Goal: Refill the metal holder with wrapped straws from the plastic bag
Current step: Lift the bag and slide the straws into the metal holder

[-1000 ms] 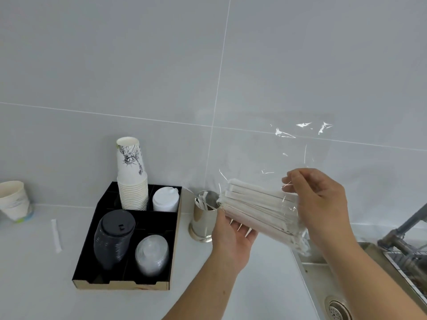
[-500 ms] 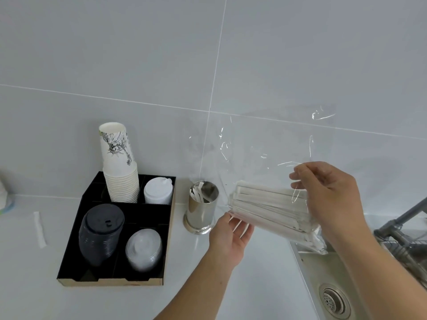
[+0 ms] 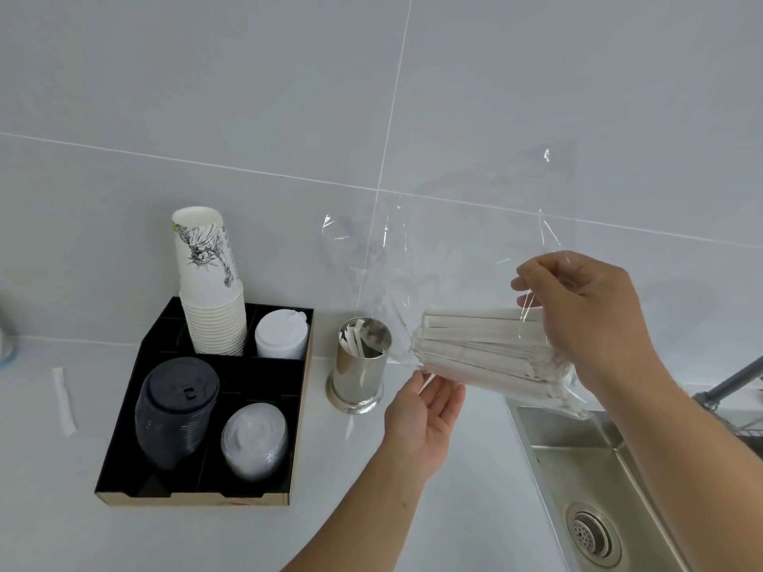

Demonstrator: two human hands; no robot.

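Observation:
A shiny metal holder [image 3: 360, 375] stands on the white counter and holds a few wrapped straws. To its right, in the air, my right hand [image 3: 590, 311] grips a clear plastic bag [image 3: 446, 262] around a bundle of white wrapped straws [image 3: 483, 348], which lies roughly level. My left hand [image 3: 425, 419] is open, palm up, just under the bundle's left end, its fingertips touching the bag's lower edge. The loose upper part of the bag stands up against the wall.
A black divided tray [image 3: 297, 439] left of the holder carries a stack of paper cups [image 3: 210, 291], white lids [image 3: 282, 334], black lids [image 3: 177, 410] and clear lids [image 3: 254, 441]. One loose wrapped straw [image 3: 64, 400] lies far left. A steel sink [image 3: 578, 476] lies at right.
My left hand has slid off the bundle's left end and opened below it. The bag's loose top has swung upward and left. The view has shifted right.

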